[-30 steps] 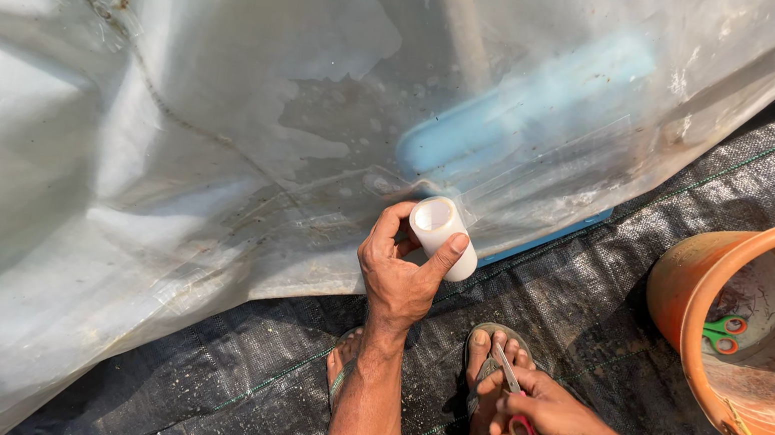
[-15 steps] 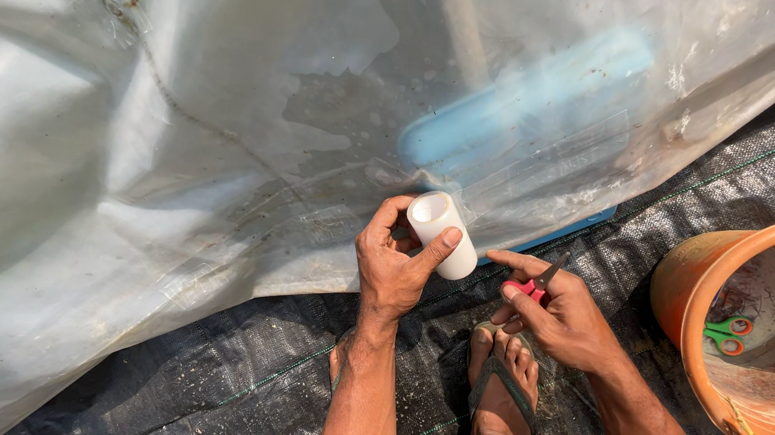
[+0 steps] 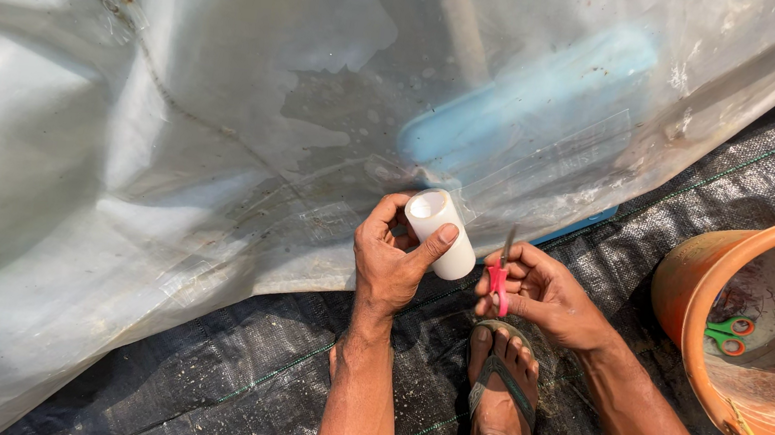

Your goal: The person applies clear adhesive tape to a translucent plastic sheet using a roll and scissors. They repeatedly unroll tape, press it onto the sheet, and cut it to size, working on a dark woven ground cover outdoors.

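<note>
A short white plastic tube (image 3: 441, 232) sits in the left hand (image 3: 391, 264), whose grip is wrapped around it with the thumb on its side, right at the bottom edge of a big see-through plastic sheet (image 3: 169, 116). Just beside it, the right hand (image 3: 543, 295) has its grip closed on small red-handled scissors (image 3: 500, 276), blades pointing up toward the sheet. Below the hands a foot in a green sandal (image 3: 503, 390) rests on black woven ground cloth (image 3: 212, 385), and an orange plastic bucket (image 3: 705, 262) with green and orange scissors (image 3: 730, 334) inside stands to the right.
</note>
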